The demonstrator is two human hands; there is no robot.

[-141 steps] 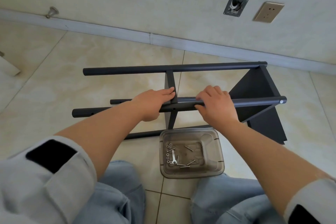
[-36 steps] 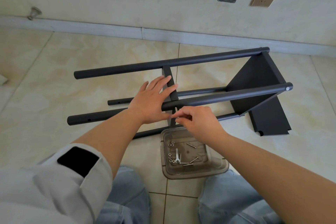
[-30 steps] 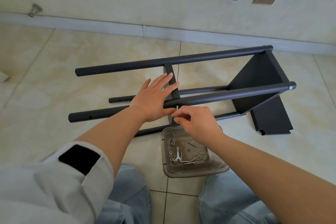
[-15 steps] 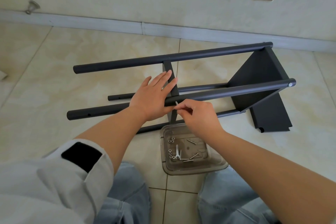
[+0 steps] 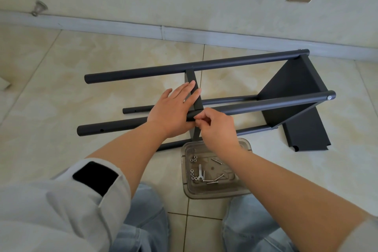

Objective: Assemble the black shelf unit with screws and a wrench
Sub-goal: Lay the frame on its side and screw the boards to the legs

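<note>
Head view: right hand [image 5: 217, 129], now pinching something unseen, is pressing into the near pole [image 5: 255, 106] at six o'clock of the flat-fingered left hand [image 5: 173, 111], likely seating a screw.

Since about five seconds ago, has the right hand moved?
Yes. The right hand left its grip on the near pole and slid leftward to the middle shelf joint.

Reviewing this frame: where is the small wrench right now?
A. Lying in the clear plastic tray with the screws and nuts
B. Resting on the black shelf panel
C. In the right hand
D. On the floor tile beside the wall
A. The wrench lies inside the clear tray among loose screws and nuts, while the right hand pinches at the near black pole.
</note>
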